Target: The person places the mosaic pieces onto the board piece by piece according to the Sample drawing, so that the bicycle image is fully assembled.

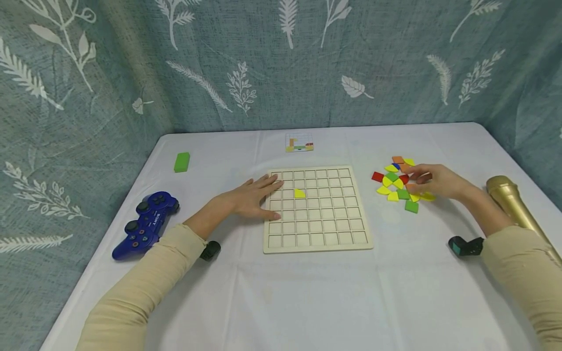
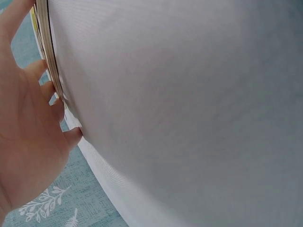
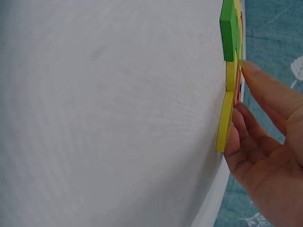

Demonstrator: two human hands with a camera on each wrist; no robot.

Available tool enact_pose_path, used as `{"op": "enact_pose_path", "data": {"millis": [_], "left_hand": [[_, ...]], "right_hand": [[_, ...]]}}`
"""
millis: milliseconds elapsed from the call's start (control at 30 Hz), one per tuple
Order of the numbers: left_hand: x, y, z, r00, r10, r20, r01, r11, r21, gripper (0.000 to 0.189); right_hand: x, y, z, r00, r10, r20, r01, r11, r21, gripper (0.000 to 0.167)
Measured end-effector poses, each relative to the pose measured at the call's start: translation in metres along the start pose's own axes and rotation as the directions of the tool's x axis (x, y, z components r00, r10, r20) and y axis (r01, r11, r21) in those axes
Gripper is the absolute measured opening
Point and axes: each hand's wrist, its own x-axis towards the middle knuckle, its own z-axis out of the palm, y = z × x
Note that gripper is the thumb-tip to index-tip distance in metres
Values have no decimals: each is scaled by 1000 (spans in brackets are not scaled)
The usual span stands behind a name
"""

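One grid board (image 1: 322, 209) lies centrally on the white-clothed surface (image 1: 307, 302), one yellow piece (image 1: 300, 194) towards its 10 o'clock. The left hand (image 1: 254, 197), fingers spread and gripping nothing, rests on its 9 o'clock edge. At 2 o'clock the right hand (image 1: 434, 180), half-curled, meets one cluster of pieces (image 1: 397, 184), at least three green and two red; whether it pinches any, I cannot tell. One card (image 1: 299, 142) lies near 12, one green block (image 1: 182, 162) at 10, one controller (image 1: 149, 226) at 9. Leafy teal curtain (image 1: 263, 48) hangs beyond.

Both sleeves (image 1: 138, 287) are beige and wrinkled
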Motion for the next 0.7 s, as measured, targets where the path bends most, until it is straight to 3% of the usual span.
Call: {"op": "enact_pose_path", "data": {"millis": [367,700], "left_hand": [[2,-1,3,1000,-16,1,16,1000,8,94],[3,-3,3,1000,-9,0,9,1000,6,94]], "right_hand": [[-2,5,-3,998,-55,-13,55,998,-32,58],[-1,8,-2,999,-19,-32,19,1000,6,53]]}}
